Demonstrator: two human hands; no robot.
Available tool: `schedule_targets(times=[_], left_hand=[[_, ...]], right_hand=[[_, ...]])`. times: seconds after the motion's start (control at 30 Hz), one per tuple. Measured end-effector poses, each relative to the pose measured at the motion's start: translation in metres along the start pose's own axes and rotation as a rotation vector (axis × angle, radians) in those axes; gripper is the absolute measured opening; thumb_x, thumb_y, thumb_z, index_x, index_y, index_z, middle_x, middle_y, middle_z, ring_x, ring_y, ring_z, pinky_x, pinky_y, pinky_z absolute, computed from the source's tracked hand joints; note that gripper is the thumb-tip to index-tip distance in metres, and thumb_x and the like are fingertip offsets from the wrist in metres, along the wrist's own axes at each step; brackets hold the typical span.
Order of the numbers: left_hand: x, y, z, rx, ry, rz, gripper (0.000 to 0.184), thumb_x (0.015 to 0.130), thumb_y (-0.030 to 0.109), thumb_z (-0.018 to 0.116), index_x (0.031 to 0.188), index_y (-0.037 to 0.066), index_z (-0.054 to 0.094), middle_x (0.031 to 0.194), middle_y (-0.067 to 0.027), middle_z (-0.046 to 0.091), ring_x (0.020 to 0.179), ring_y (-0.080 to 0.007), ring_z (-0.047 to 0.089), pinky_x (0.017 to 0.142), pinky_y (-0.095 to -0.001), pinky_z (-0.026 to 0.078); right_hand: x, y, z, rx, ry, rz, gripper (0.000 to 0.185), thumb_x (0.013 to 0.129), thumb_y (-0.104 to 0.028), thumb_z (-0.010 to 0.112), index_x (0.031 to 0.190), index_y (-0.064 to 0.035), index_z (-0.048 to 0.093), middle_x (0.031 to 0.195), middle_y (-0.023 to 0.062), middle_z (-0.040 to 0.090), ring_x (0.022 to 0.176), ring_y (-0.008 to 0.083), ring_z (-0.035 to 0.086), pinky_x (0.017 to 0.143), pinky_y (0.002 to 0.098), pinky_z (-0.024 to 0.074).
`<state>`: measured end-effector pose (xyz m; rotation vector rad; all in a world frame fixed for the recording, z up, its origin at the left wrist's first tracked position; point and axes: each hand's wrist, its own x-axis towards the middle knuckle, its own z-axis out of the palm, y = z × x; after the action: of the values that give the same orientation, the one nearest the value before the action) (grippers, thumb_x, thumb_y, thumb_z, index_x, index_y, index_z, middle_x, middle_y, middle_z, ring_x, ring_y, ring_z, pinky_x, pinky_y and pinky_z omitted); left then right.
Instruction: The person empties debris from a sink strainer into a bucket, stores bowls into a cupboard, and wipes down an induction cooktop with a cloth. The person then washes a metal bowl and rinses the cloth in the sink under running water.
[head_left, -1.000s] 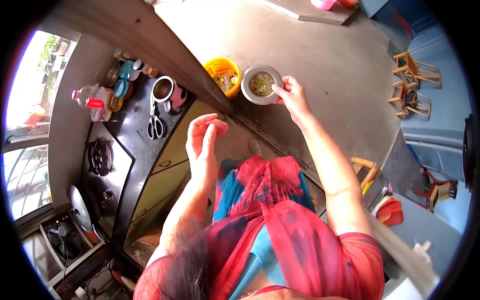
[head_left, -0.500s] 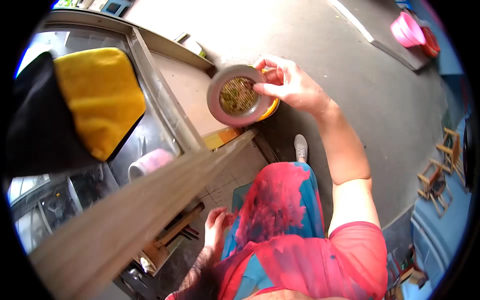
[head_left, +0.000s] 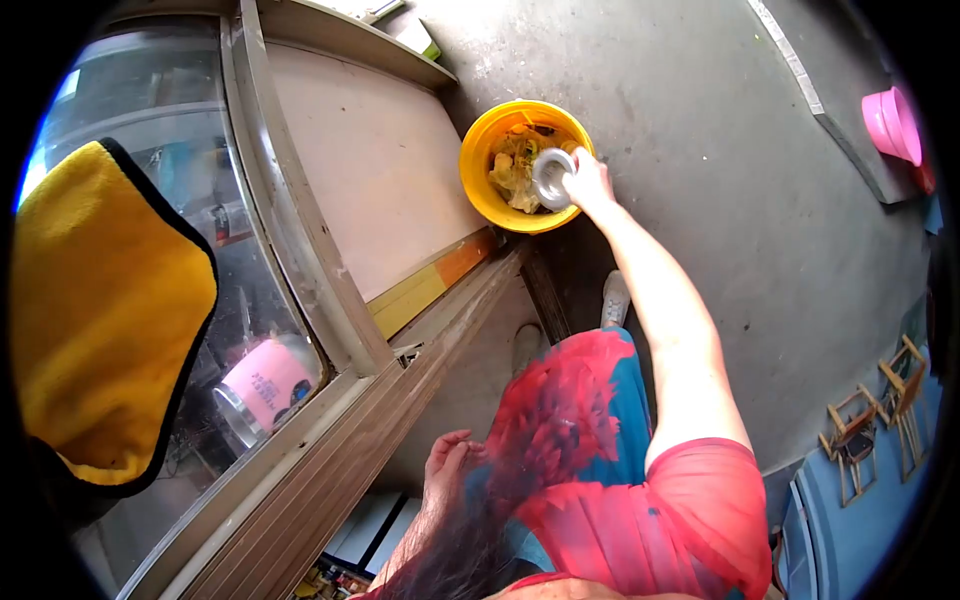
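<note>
My right hand grips the rim of a small metal sink strainer. The strainer is tilted over a yellow bucket, and its inside is partly turned away from me. Within the bucket lies a heap of waste with crumpled, see-through plastic. Low beside my red and blue dress, my left hand hangs with loosely bent fingers and nothing visible in them.
A glass-topped counter runs along the left, with a yellow cloth with black edging and a pink-labelled container behind the glass. Pink basins stand far right, and small wooden chairs sit lower right.
My right hand has lowered the strainer over the bucket and tipped it; the brown and green scraps seen in it before no longer show. My view has shifted, uncovering the bucket.
</note>
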<state>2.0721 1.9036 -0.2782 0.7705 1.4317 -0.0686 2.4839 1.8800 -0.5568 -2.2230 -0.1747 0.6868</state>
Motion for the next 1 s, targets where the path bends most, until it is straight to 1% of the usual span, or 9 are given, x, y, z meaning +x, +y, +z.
schedule_targets(times=[0.13, 0.17, 0.2, 0.27, 0.53, 0.87, 0.9, 0.93, 1.0], left_hand=[[0.0, -0.001, -0.003, 0.022, 0.002, 0.024, 0.023, 0.092, 0.009, 0.048, 0.113, 0.0, 0.047, 0.096, -0.0123, 0.06, 0.088, -0.0188, 0.06, 0.08, -0.0307, 0.049], [0.002, -0.003, -0.005, 0.02, 0.008, 0.03, 0.022, 0.092, 0.008, 0.048, 0.113, 0.0, 0.048, 0.096, -0.0125, 0.06, 0.087, -0.0189, 0.06, 0.08, -0.0308, 0.049], [0.007, -0.003, -0.005, 0.01, 0.017, 0.039, 0.022, 0.092, 0.008, 0.048, 0.113, 0.0, 0.048, 0.095, -0.0126, 0.06, 0.087, -0.0191, 0.06, 0.08, -0.0308, 0.049], [-0.001, -0.006, -0.003, -0.011, 0.041, 0.036, 0.023, 0.092, 0.008, 0.047, 0.113, 0.0, 0.047, 0.094, -0.013, 0.06, 0.087, -0.0195, 0.06, 0.08, -0.0308, 0.05], [-0.073, 0.05, 0.013, -0.072, 0.039, 0.088, 0.022, 0.093, 0.008, 0.046, 0.113, 0.0, 0.048, 0.094, -0.0132, 0.061, 0.085, -0.0207, 0.062, 0.077, -0.0311, 0.05], [-0.178, 0.099, -0.058, -0.214, -0.179, 0.361, 0.02, 0.093, 0.011, 0.048, 0.111, 0.003, 0.051, 0.093, -0.0112, 0.062, 0.084, -0.0192, 0.062, 0.075, -0.0307, 0.051], [-0.185, 0.093, -0.082, -0.246, -0.159, 0.389, 0.02, 0.093, 0.012, 0.049, 0.111, 0.003, 0.052, 0.092, -0.0105, 0.062, 0.084, -0.0191, 0.062, 0.076, -0.0299, 0.051], [-0.192, 0.084, -0.108, -0.274, -0.149, 0.42, 0.02, 0.093, 0.012, 0.049, 0.111, 0.003, 0.052, 0.092, -0.0105, 0.062, 0.084, -0.019, 0.062, 0.076, -0.0297, 0.051], [-0.214, 0.057, -0.166, -0.364, -0.084, 0.473, 0.02, 0.093, 0.013, 0.049, 0.111, 0.003, 0.052, 0.092, -0.0103, 0.062, 0.084, -0.0187, 0.062, 0.076, -0.0292, 0.051]], right_hand=[[-0.002, -0.086, -0.062, 0.237, -0.263, -0.336, 0.029, 0.076, -0.014, 0.059, 0.103, -0.0037, 0.054, 0.087, 0.0182, 0.064, 0.083, 0.0334, 0.062, 0.076, 0.0405, 0.0497], [-0.006, -0.106, -0.074, 0.325, -0.37, -0.34, 0.022, 0.08, -0.004, 0.059, 0.1, -0.001, 0.051, 0.075, 0.0078, 0.063, 0.068, 0.0105, 0.062, 0.061, 0.0283, 0.0528], [0.005, -0.104, -0.066, 0.593, -0.602, -0.214, 0.022, 0.081, -0.006, 0.058, 0.101, -0.0019, 0.051, 0.082, 0.0134, 0.065, 0.075, 0.0191, 0.065, 0.065, 0.0342, 0.0533], [0.028, -0.051, 0.014, -0.164, -0.032, -0.082, 0.023, 0.082, -0.007, 0.056, 0.104, -0.0028, 0.05, 0.094, 0.0191, 0.064, 0.087, 0.0306, 0.064, 0.074, 0.0415, 0.0514], [-0.065, -0.019, 0.015, 0.247, 0.06, 0.384, 0.022, 0.085, -0.015, 0.048, 0.105, -0.0067, 0.048, 0.101, 0.023, 0.061, 0.097, 0.0393, 0.059, 0.082, 0.0451, 0.0471], [-0.284, -0.061, -0.07, 0.03, -0.054, 0.087, 0.029, 0.071, -0.014, 0.064, 0.094, -0.0027, 0.051, 0.083, 0.016, 0.062, 0.074, 0.0266, 0.065, 0.063, 0.0395, 0.0528], [-0.321, -0.101, -0.083, 0.148, -0.139, 0.193, 0.03, 0.068, -0.013, 0.061, 0.094, -0.0022, 0.051, 0.088, 0.0209, 0.062, 0.089, 0.0353, 0.062, 0.079, 0.0423, 0.0478], [-0.339, -0.095, -0.062, -0.038, -0.08, -0.011, 0.03, 0.07, -0.013, 0.067, 0.093, -0.0023, 0.051, 0.085, 0.0145, 0.062, 0.073, 0.0221, 0.063, 0.062, 0.037, 0.0524], [-0.391, -0.123, -0.035, -0.053, -0.164, -0.1, 0.031, 0.072, -0.011, 0.068, 0.096, -0.0011, 0.05, 0.086, 0.0134, 0.061, 0.074, 0.0212, 0.063, 0.061, 0.0354, 0.053]])
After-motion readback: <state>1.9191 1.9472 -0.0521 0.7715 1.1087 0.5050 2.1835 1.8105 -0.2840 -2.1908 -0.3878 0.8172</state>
